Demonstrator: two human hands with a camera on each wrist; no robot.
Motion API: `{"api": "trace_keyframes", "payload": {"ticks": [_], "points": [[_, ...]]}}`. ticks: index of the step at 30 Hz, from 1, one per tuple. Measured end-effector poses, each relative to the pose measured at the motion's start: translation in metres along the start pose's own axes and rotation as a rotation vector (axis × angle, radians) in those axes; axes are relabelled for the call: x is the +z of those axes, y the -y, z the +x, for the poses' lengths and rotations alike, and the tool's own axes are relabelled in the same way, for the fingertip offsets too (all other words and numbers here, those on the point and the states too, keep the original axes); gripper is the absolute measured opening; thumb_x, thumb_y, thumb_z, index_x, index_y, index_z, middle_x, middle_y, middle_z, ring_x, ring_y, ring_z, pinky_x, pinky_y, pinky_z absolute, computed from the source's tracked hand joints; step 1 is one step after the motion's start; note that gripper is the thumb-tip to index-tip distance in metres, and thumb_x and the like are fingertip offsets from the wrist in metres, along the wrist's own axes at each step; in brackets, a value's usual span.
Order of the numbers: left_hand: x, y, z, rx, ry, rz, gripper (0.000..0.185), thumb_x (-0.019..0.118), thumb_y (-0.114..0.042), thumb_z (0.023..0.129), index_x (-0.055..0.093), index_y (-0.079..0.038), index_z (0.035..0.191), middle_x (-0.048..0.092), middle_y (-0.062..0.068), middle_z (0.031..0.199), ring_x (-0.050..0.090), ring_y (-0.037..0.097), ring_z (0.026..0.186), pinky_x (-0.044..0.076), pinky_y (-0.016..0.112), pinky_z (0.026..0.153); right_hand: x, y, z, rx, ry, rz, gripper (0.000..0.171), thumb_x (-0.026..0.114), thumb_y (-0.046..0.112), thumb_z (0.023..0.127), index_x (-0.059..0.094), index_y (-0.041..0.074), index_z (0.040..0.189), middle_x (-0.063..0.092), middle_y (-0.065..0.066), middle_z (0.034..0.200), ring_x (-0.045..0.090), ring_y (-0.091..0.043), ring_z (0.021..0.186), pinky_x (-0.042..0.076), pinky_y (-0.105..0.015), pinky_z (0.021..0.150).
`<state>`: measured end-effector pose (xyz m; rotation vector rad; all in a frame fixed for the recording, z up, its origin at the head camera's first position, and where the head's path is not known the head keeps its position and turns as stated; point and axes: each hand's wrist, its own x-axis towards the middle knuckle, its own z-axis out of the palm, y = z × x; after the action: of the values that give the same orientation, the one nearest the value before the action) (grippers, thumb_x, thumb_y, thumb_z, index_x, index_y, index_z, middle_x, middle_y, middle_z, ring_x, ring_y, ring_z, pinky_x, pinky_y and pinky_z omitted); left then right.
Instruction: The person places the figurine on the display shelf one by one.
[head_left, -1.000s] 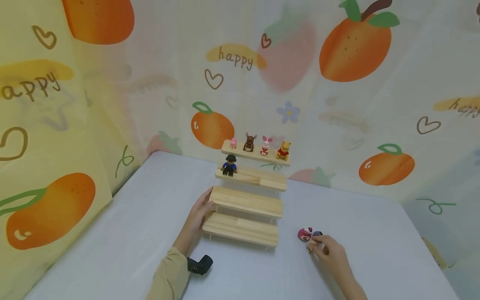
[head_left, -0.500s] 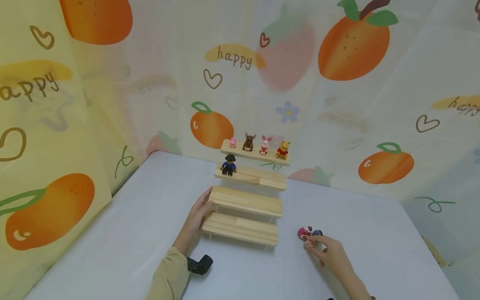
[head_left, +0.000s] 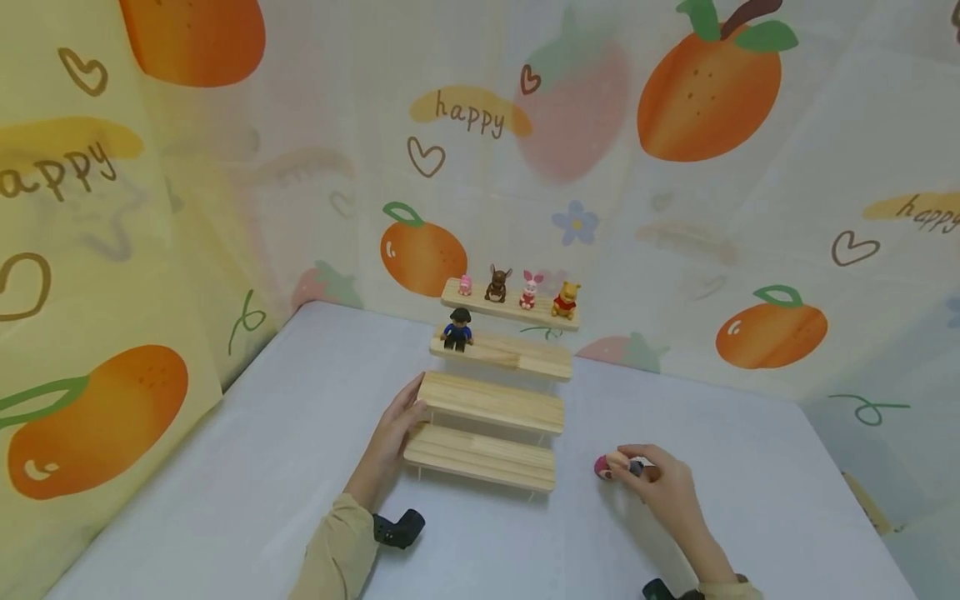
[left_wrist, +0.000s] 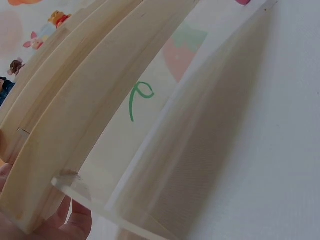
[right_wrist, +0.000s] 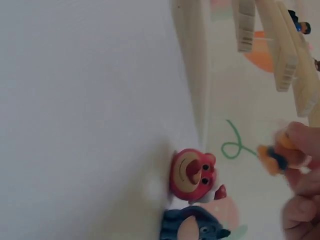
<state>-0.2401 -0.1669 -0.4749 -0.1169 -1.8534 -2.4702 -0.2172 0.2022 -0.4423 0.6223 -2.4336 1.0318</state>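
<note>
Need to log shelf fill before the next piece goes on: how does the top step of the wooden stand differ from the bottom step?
The top step carries four small figures in a row: pink, brown, pink-eared and yellow; the bottom step carries none. The top step sits farthest back by the wall, the bottom step nearest the person. The left hand rests against the stand's lower left side, beside the bottom step, not the top. Both are pale wooden slats.

table [head_left: 262, 467]: pale grey-white | stepped shelf [head_left: 487, 404]: light wood | backdrop [head_left: 675, 208]: cream, orange fruit, pink strawberries, "happy" | near-right figure [right_wrist: 192, 175]: red-pink | pinched figure [right_wrist: 277, 155]: orange, dark stripes | sleeve [head_left: 333, 558]: tan
</note>
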Motion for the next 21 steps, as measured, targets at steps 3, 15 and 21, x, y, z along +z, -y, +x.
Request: {"api": "trace_keyframes", "payload": {"ticks": [3, 15, 21], "points": [[0.0, -0.001, 0.0, -0.007, 0.001, 0.001, 0.058, 0.051, -0.018, 0.09, 0.025, -0.004, 0.14, 0.019, 0.012, 0.145, 0.015, 0.025, 0.131, 0.008, 0.042, 0.105, -0.002, 0.004, 0.008, -0.083, -0.082, 0.045, 0.03, 0.076, -0.007, 0.063, 0.066, 0.005, 0.089, 0.06, -0.003, 0.077, 0.032, 0.001, 0.04, 0.028, -0.014, 0.033], [-0.002, 0.004, -0.002, 0.017, 0.008, 0.023, 0.06, 0.051, -0.021, 0.091, 0.023, -0.003, 0.141, 0.018, 0.013, 0.145, 0.013, 0.026, 0.131, 0.008, 0.044, 0.104, 0.046, -0.096, 0.032, -0.229, -0.245, 0.253, 0.041, 0.076, -0.004, 0.066, 0.064, 0.007, 0.104, 0.06, -0.006, 0.089, 0.036, -0.004, 0.04, 0.025, -0.017, 0.033], [-0.001, 0.002, 0.0, 0.027, 0.021, 0.045, 0.059, 0.05, -0.021, 0.091, 0.023, -0.003, 0.141, 0.018, 0.014, 0.145, 0.013, 0.027, 0.131, 0.008, 0.045, 0.104, 0.037, -0.038, 0.061, -0.247, -0.233, 0.308, 0.036, 0.073, -0.007, 0.068, 0.063, 0.003, 0.101, 0.06, -0.008, 0.086, 0.039, -0.005, 0.04, 0.028, -0.018, 0.033]]}}
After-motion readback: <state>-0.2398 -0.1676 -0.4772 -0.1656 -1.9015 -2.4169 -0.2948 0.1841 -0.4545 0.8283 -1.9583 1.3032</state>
